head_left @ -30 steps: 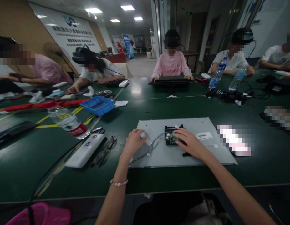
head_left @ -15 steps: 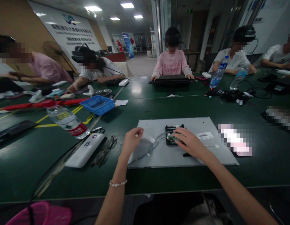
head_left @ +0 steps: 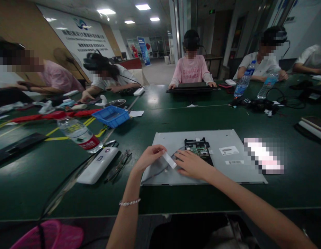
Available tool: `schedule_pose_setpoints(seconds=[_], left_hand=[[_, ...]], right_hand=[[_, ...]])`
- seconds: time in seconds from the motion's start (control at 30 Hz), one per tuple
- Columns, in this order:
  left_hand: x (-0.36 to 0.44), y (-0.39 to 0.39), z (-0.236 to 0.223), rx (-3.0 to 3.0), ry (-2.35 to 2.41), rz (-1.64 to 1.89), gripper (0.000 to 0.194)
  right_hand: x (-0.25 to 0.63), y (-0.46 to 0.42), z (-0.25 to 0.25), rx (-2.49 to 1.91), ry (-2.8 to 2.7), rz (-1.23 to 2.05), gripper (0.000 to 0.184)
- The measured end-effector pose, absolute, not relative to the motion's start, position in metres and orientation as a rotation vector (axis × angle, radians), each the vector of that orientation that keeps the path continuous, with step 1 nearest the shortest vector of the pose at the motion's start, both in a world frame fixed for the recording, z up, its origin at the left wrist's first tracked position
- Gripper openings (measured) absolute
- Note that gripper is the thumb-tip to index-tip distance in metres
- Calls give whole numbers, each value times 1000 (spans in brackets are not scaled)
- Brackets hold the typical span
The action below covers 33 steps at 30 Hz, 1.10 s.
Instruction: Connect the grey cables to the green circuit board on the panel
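One flat grey panel (head_left: 238, 173) lies on the green surface (head_left: 98, 200), and I see it from far off. My left hand (head_left: 151, 156) has its grip pinched on one end of a white strip (head_left: 170, 160), which slants above the panel's left part. My right hand (head_left: 195, 166) has a loose grip with its fingers apart, just beside the strip's other end; I can't tell if they touch. Behind that hand, a green circuit board (head_left: 198, 150) sits on the panel. Left of the panel lie glasses (head_left: 118, 167) and a white box (head_left: 99, 166).
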<state>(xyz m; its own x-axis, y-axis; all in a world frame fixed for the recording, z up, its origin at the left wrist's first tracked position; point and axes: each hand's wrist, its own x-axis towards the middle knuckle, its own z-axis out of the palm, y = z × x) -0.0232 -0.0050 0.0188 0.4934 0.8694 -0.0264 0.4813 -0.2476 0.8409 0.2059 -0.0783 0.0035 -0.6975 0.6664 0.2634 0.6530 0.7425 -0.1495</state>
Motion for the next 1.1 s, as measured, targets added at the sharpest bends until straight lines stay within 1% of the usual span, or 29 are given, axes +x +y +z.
schedule_pose_setpoints(seconds=[0.13, 0.27, 0.4, 0.53, 0.7, 0.77, 0.93, 1.1], left_hand=[[-25, -2, 11, 1979, 1082, 469, 22], [-23, -3, 8, 2021, 1036, 444, 21], [-17, -8, 10, 2072, 990, 402, 21], [-9, -11, 11, 2175, 1028, 427, 20], [-6, -10, 7, 2261, 1103, 462, 17], [-6, -9, 5, 2281, 1132, 475, 16], [-6, -10, 2, 2311, 1202, 505, 16], [-4, -13, 7, 2354, 1237, 492, 16]], right_hand=[[206, -75, -3, -1085, -2616, 50, 41], [206, -75, -6, -1107, -2589, 16, 38], [205, -74, -12, -1111, -2581, 1, 39], [206, -73, -15, -1118, -2539, 22, 41], [206, -79, -5, -1134, -2385, 55, 41], [204, -83, -1, -1060, -2393, 61, 38], [198, -88, -5, -903, -2544, 32, 23], [195, -88, -11, -898, -2590, -9, 23]])
